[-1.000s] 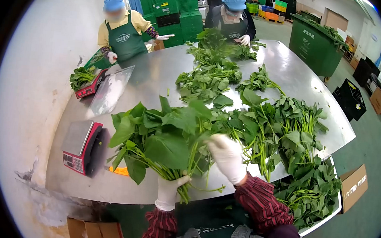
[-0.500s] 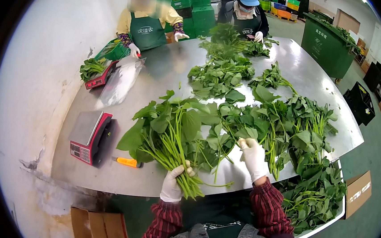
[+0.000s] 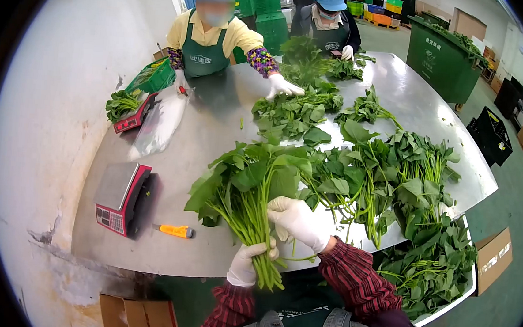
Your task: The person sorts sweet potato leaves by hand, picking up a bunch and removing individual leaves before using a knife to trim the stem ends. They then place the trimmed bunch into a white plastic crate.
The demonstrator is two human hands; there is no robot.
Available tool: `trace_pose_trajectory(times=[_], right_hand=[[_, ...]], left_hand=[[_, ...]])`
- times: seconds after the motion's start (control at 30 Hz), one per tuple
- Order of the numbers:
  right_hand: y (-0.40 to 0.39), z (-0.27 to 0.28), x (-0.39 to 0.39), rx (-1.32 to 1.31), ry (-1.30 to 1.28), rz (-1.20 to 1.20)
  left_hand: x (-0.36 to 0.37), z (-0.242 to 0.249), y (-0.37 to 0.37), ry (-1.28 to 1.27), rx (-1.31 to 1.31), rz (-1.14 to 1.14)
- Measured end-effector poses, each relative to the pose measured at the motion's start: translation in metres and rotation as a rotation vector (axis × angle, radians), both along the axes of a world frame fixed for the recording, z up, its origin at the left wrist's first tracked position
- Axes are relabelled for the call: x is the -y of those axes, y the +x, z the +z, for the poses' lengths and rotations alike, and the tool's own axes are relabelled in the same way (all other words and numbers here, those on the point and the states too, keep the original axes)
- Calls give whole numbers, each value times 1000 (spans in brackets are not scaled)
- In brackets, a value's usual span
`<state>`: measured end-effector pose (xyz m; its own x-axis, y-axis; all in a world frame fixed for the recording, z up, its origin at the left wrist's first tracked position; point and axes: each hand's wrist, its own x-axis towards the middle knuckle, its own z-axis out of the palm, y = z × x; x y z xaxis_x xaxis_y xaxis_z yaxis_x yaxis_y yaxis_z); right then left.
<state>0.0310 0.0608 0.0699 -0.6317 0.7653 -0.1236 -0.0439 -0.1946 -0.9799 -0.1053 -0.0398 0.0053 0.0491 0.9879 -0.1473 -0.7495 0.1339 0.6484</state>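
Note:
My left hand (image 3: 250,263), in a white glove, is closed round the lower stems of a thick bunch of leafy greens (image 3: 242,208). The bunch leans to the upper left, its cut ends poking out below the fist. My gloved right hand (image 3: 301,223) is at the bunch's right side, its fingers pressed together against the upper stems; whatever they pinch is hidden. One loose stem curves out to the right below it. Beyond my hands, a pile of leafy greens (image 3: 358,183) spreads across the metal table (image 3: 205,254).
At left are a red scale (image 3: 114,195) and an orange-handled knife (image 3: 175,230). Farther back are a second scale (image 3: 135,116) with greens and a plastic bag (image 3: 161,128). A white crate (image 3: 463,290) of greens stands at lower right. Two co-workers (image 3: 206,45) are across the table.
My right hand has moved left from the pile to the held bunch. The bunch has shifted slightly right and stands more upright. A co-worker has stretched an arm toward the far greens.

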Motion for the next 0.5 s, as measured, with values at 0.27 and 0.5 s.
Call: trace_pose_trajectory(times=[0.27, 0.5], right_hand=[[11, 1, -2, -7, 9, -44], [9, -1, -5, -22, -30, 3]], left_hand=[[-2, -1, 0, 39, 21, -68], [-2, -3, -4, -5, 125, -89]])
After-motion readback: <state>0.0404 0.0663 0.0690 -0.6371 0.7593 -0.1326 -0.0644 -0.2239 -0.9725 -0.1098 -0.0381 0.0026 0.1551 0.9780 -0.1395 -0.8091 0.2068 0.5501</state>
